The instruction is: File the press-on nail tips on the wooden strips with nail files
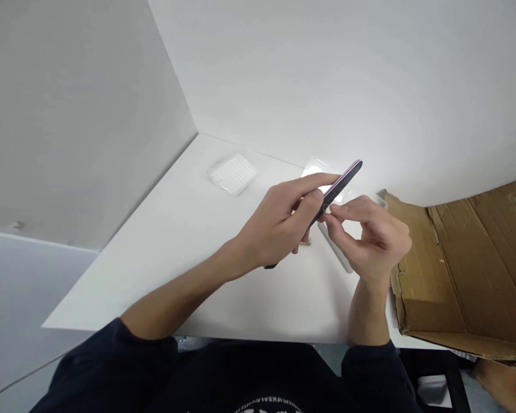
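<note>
The white wall [327,74] and the grey side wall [77,115] meet at the far corner of the white table [155,252], closing off any reach past its back and left edges, while the open cardboard box [438,269] rises just beside the right hand [370,241] and blocks a sideways pass. A hand could travel over the tabletop between the left forearm [189,287] and the gridded white plastic packet [233,174], though the dark nail file [341,186] in the left hand [279,223] juts across the gap between the 2 hands, above a flat clear plastic sheet [316,169] and a clear plastic strip [335,246].
</note>
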Demonstrator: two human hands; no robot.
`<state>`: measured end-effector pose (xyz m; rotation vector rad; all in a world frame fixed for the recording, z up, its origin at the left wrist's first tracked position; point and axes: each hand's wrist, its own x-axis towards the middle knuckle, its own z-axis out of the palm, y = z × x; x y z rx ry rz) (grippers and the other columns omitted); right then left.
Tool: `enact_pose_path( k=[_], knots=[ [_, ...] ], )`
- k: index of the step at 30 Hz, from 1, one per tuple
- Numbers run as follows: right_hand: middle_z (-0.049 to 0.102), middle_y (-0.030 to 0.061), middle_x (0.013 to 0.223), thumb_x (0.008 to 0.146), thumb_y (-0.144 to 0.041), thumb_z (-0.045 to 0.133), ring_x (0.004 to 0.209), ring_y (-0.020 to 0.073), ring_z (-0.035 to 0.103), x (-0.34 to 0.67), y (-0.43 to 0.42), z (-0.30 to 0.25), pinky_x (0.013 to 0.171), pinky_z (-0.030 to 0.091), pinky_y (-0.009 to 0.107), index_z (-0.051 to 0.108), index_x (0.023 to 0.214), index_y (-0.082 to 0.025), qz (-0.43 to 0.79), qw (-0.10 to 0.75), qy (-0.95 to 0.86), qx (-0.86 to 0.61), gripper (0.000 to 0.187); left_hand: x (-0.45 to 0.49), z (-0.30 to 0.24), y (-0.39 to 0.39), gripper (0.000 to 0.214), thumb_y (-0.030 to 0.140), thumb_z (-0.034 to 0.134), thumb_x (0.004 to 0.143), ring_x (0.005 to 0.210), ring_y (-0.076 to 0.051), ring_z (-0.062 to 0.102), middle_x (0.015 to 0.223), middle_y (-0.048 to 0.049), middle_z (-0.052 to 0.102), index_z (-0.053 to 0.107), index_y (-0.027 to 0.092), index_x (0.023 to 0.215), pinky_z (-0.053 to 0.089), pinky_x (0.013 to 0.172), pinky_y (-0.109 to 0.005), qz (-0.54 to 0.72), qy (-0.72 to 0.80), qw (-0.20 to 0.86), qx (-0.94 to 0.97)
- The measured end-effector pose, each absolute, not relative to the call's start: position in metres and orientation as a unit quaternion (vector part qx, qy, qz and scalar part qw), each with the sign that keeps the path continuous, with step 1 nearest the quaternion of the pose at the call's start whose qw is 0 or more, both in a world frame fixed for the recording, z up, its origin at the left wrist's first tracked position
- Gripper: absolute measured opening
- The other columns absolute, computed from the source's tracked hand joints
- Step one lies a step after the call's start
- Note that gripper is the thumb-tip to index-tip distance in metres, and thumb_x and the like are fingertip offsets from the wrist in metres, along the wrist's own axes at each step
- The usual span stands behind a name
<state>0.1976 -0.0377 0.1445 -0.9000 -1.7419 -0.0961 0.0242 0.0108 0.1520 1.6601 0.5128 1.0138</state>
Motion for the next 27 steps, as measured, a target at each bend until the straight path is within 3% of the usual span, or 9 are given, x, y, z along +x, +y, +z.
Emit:
enact_pose_path(
  k=[15,27],
  knots=[
    [0.076,0.0018,0.088,0.094,-0.016,0.073,0.079,0.0181,0.073,0.1995,-0.043,0.1484,0.066,0.065,0.037,0.071,0.098,-0.024,0.001,0.517,-0.722,-0.46,0.01,0.0262,0.1526,0.0117,0.041,0.032,0.041,0.109,0.048,-0.009,0.056,0.078,-0.0018,0.069,0.075,0.023,0.131,0.046,0.038,-0.019,0.433,0.227,0.523,0.699],
    [0.075,-0.0009,0.079,0.089,-0.013,0.076,0.074,0.0179,0.074,0.1922,-0.0455,0.1523,0.065,0.063,0.036,0.072,0.089,-0.024,0.07,0.551,-0.69,-0.464,0.012,0.0274,0.1534,0.0103,0.044,0.028,0.04,0.108,0.05,-0.01,0.058,0.077,-0.0017,0.072,0.073,0.021,0.136,0.047,0.04,-0.019,0.424,0.254,0.494,0.715]
  ],
)
